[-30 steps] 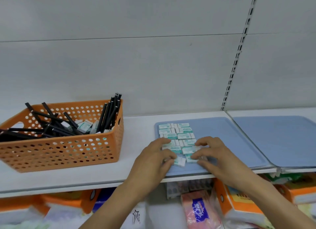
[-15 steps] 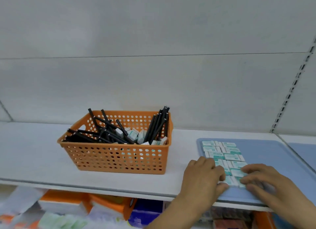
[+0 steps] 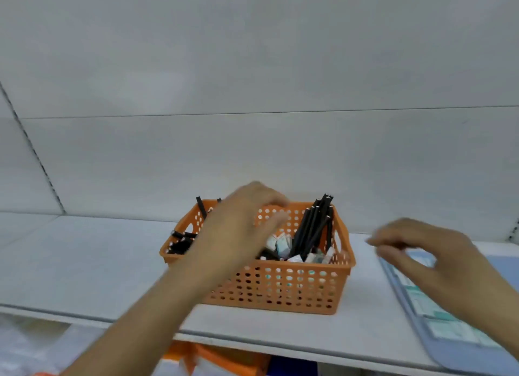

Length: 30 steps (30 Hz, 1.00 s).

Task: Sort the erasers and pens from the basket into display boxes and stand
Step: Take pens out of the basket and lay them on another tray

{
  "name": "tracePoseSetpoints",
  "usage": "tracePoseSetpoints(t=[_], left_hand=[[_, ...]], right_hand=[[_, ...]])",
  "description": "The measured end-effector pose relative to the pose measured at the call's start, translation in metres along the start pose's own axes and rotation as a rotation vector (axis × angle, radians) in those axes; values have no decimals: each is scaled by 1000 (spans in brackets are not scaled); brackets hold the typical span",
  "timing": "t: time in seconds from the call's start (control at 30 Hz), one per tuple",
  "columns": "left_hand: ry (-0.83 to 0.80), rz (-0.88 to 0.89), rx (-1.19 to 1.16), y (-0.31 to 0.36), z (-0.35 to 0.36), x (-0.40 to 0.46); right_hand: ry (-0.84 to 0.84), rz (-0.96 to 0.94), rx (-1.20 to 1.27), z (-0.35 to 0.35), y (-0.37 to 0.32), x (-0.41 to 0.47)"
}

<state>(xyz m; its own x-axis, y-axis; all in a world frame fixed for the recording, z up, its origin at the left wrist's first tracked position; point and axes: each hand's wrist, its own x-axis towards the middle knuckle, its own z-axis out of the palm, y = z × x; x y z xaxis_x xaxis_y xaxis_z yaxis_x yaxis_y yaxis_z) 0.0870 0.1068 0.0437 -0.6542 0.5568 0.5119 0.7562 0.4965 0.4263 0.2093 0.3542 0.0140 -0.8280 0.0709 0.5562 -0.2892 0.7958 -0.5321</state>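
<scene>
Both hands have left the erasers point(image 3: 438, 314): left hand point(image 3: 238, 229) now over the basket point(image 3: 280, 286), fingers loosely curled, empty; right hand point(image 3: 429, 255) beside it, fingers apart.

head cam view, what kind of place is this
Probably a shop's stationery aisle: a slotted upright on the white back panel, a shelf with an orange basket of pens and erasers, packaged goods below.

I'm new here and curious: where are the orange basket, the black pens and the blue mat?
orange basket point(image 3: 280, 288), head view, front wall.
black pens point(image 3: 314, 229), head view, upright bundle's middle.
blue mat point(image 3: 455, 356), head view, bare near edge.
</scene>
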Motion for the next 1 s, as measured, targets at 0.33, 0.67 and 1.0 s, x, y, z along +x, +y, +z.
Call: tracePoseSetpoints(t=[0.33, 0.67, 1.0], left_hand=[[-154, -236, -126, -48, -6, 7], [-102, -363, -427, -72, -6, 12], [-179, -495, -1267, -42, 16, 21]], right_hand=[[-746, -402, -1222, 113, 3, 124], [-603, -391, -1291, 64, -23, 134], [-630, 452, 689, 73, -46, 114]])
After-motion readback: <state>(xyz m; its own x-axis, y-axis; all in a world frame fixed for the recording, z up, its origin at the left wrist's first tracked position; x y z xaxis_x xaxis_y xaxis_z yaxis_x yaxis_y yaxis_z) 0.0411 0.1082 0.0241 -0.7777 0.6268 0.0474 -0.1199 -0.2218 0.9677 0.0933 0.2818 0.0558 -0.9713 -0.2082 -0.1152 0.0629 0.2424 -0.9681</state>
